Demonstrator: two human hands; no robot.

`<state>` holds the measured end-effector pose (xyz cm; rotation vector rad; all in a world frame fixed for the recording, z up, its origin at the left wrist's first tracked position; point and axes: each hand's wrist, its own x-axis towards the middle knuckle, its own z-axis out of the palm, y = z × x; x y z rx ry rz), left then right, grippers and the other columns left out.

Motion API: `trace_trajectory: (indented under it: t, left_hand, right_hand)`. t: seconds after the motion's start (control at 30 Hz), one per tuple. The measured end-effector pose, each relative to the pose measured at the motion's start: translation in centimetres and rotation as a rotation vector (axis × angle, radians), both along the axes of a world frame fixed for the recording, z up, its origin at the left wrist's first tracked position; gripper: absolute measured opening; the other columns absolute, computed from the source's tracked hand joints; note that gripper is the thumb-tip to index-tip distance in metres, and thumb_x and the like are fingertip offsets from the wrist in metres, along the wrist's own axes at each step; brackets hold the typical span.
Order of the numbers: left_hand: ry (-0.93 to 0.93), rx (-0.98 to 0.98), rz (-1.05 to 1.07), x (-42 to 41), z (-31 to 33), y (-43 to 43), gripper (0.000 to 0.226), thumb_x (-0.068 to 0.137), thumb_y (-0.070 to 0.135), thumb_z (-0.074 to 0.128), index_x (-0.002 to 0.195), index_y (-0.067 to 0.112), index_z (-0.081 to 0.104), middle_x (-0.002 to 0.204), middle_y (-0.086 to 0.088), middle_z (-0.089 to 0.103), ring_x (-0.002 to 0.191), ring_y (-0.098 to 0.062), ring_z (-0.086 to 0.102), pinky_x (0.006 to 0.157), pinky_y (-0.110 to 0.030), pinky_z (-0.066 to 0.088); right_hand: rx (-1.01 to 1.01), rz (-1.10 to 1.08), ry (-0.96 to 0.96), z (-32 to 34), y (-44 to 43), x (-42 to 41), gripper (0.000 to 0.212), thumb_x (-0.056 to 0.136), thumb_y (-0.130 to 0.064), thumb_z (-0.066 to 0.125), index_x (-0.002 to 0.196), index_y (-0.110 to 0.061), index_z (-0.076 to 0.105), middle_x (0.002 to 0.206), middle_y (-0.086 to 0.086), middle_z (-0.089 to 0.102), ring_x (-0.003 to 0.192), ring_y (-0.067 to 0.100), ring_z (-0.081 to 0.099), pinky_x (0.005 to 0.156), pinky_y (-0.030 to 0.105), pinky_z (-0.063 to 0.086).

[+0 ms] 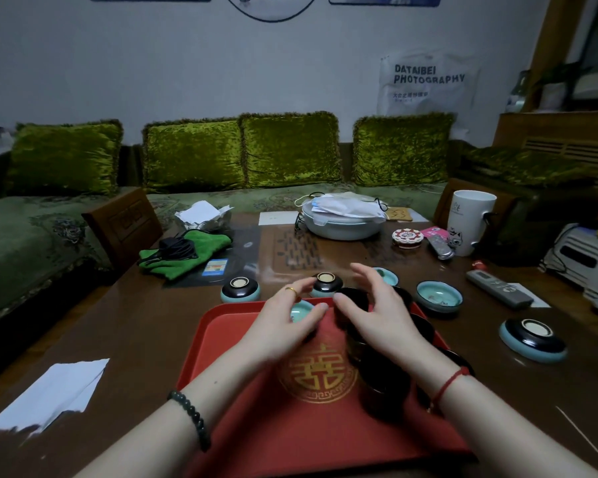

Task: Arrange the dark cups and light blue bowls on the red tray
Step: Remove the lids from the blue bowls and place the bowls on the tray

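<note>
A red tray (242, 401) with a gold emblem lies on the table in front of me. Several dark cups (382, 381) stand along its right side. My left hand (283, 326) rests over a light blue bowl (301, 310) at the tray's far edge, fingers curled around it. My right hand (377, 312) hovers open above the dark cups at the far right of the tray. Beyond the tray, bowls lie upside down (239, 288) (327, 282) (532, 339), and others stand upright (439, 295) (387, 276).
A remote (497, 288), a white mug (468, 222), a covered basin (342, 219), a green cloth (183, 253) and white paper (52, 395) lie on the wooden table. A sofa with green cushions stands behind.
</note>
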<state>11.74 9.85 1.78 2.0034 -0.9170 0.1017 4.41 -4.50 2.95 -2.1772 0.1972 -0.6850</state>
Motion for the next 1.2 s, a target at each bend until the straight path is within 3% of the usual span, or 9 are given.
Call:
trace_trajectory:
  t: [0.17, 0.27, 0.4, 0.53, 0.67, 0.97, 1.2]
  left_hand:
    - [-0.134, 0.085, -0.098, -3.2, 1.2, -4.4, 0.049, 0.085, 0.033, 0.056, 0.13, 0.019, 0.044, 0.136, -0.002, 0.051, 0.126, -0.012, 0.044, 0.108, -0.023, 0.029]
    - [-0.19, 0.185, -0.136, -5.0, 1.5, -7.2, 0.05, 0.086, 0.04, 0.052, 0.132, 0.023, 0.042, 0.136, -0.001, 0.05, 0.125, -0.018, 0.044, 0.107, -0.038, 0.033]
    - [-0.301, 0.338, -0.177, -7.0, 1.3, -10.9, 0.054, 0.087, 0.047, 0.046, 0.135, 0.025, 0.036, 0.138, -0.002, 0.047, 0.128, -0.02, 0.04, 0.107, -0.036, 0.031]
    - [-0.388, 0.488, -0.227, -8.7, 0.5, -14.3, 0.058, 0.087, 0.052, 0.041, 0.137, 0.025, 0.032, 0.137, -0.003, 0.047, 0.126, -0.022, 0.039, 0.107, -0.037, 0.029]
    - [-0.45, 0.602, -0.259, -9.6, -0.3, -17.4, 0.059, 0.087, 0.054, 0.038, 0.138, 0.025, 0.031, 0.14, -0.004, 0.044, 0.129, -0.023, 0.037, 0.107, -0.037, 0.027]
    - [-0.486, 0.81, -0.262, -9.2, -1.4, -24.1, 0.065, 0.087, 0.052, 0.039, 0.141, 0.018, 0.023, 0.142, -0.01, 0.04, 0.132, -0.029, 0.032, 0.112, -0.041, 0.019]
    - [-0.316, 0.86, -0.237, -8.7, -3.4, -28.4, 0.072, 0.085, 0.051, 0.043, 0.142, 0.015, 0.018, 0.142, -0.012, 0.041, 0.131, -0.031, 0.035, 0.108, -0.042, 0.026]
  right_hand:
    - [-0.18, -0.029, -0.003, 0.9, -5.2, -4.0, 0.048, 0.081, -0.026, 0.063, 0.126, -0.024, 0.045, 0.128, 0.0, 0.053, 0.111, 0.003, 0.043, 0.086, 0.008, 0.025]
    - [-0.237, -0.084, 0.029, 0.8, -8.5, -6.4, 0.048, 0.081, -0.025, 0.063, 0.126, -0.022, 0.046, 0.129, 0.001, 0.053, 0.115, 0.009, 0.047, 0.09, 0.013, 0.028]
    - [-0.279, -0.158, 0.127, 0.1, -13.0, -9.5, 0.052, 0.082, -0.031, 0.062, 0.13, -0.025, 0.042, 0.137, -0.001, 0.047, 0.126, 0.012, 0.04, 0.097, 0.015, 0.026]
    - [-0.267, -0.23, 0.267, -0.9, -16.8, -11.7, 0.059, 0.083, -0.035, 0.06, 0.135, -0.026, 0.035, 0.145, 0.001, 0.038, 0.133, 0.017, 0.034, 0.108, 0.034, 0.031]
    - [-0.255, -0.26, 0.328, -2.1, -19.7, -12.9, 0.062, 0.082, -0.035, 0.062, 0.135, -0.025, 0.033, 0.142, 0.003, 0.04, 0.13, 0.017, 0.038, 0.108, 0.034, 0.034]
    - [-0.223, -0.231, 0.357, -5.0, -24.3, -13.3, 0.074, 0.075, -0.043, 0.067, 0.136, -0.022, 0.031, 0.14, 0.001, 0.041, 0.129, 0.014, 0.039, 0.109, 0.029, 0.032]
    - [-0.216, -0.224, 0.385, -6.8, -26.1, -12.4, 0.077, 0.074, -0.044, 0.067, 0.137, -0.025, 0.028, 0.14, 0.001, 0.041, 0.129, 0.016, 0.038, 0.11, 0.035, 0.029]
